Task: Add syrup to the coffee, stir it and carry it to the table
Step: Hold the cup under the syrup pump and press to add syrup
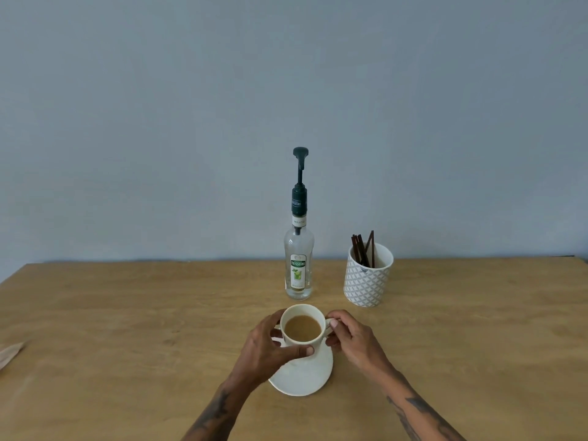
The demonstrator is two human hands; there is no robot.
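Head view: cup [302, 326] mid-table [127, 313], roomy.

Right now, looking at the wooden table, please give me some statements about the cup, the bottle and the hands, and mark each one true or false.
1. The left hand wraps the side of the coffee cup, and the right hand is at its handle side. True.
2. The Teisseire syrup bottle lies on its side. False: it stands upright, with its pump on top.
3. The cup holds light brown coffee. True.
4. The dark stir sticks are in the coffee. False: they stand in the patterned white container, to the right of the bottle.
5. A saucer is below the cup. True.
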